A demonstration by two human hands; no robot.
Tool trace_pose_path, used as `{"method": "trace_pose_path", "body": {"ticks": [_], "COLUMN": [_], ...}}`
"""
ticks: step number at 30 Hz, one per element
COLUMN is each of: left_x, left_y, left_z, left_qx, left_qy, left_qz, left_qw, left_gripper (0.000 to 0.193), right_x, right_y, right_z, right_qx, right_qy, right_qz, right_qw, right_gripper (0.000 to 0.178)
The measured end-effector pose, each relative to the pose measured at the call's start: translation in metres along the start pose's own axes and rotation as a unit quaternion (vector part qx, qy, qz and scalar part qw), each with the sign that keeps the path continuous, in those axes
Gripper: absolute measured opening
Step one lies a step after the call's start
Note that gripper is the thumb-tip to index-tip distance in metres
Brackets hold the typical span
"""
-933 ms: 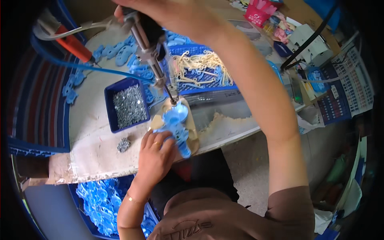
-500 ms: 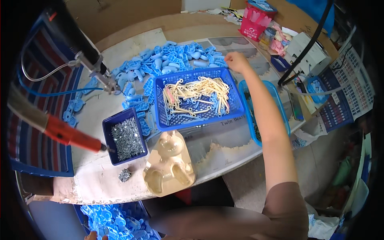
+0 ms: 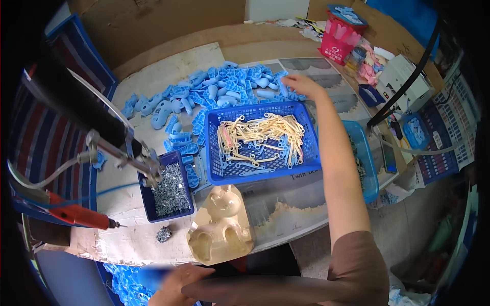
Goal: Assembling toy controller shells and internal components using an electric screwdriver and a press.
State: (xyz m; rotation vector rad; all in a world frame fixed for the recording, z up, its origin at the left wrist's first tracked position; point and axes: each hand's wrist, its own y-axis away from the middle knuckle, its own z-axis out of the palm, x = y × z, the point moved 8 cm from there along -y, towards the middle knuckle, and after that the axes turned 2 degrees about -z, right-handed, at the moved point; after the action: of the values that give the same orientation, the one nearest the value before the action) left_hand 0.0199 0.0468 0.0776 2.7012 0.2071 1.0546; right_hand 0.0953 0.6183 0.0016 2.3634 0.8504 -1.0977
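Note:
My right hand [image 3: 303,86] reaches across the table to the right end of a heap of blue molded plastic parts [image 3: 212,87]. Its fingers are drawn together at a blue plastic part [image 3: 281,77] on the heap's edge. Low in the view, my left hand [image 3: 179,282] is bent around a blue plastic part [image 3: 154,275], smeared by motion, above a bin of blue parts [image 3: 122,280]. A clear tan bear-shaped mold [image 3: 220,224] lies at the table's front edge. Behind it, a blue mesh basket [image 3: 263,176] holds cream and blue ring-ended strips [image 3: 263,127].
A dark blue tray [image 3: 148,208] holds small metal screws, with a screw clump [image 3: 163,234] before it. A red power screwdriver [image 3: 81,210] and a metal-tipped tool on a black arm [image 3: 145,163] hang at left. A light-blue tray [image 3: 371,173] stands under my right forearm.
My left hand has risen from the bin with a blue part. My right hand has moved farther left into the heap's edge. The view has shifted, and the hanging tools have swung.

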Motion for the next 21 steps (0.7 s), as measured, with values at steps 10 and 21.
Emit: {"method": "trace_pose_path", "body": {"ticks": [10, 21], "left_x": [0.053, 0.038], "left_y": [-0.102, -0.082], "left_z": [0.004, 0.017], "left_qx": [0.263, 0.338], "left_qy": [-0.072, -0.108], "left_qz": [0.19, 0.274], "left_qw": [0.943, 0.894], "left_gripper": [0.049, 0.042], "right_x": [-0.129, -0.043], "right_y": [0.22, 0.111], "right_z": [0.127, 0.029], "right_qx": [-0.434, 0.003], "right_qy": [-0.324, 0.038], "right_qz": [-0.066, -0.13], "right_qw": [0.838, 0.991], "right_gripper": [0.037, 0.023]}}
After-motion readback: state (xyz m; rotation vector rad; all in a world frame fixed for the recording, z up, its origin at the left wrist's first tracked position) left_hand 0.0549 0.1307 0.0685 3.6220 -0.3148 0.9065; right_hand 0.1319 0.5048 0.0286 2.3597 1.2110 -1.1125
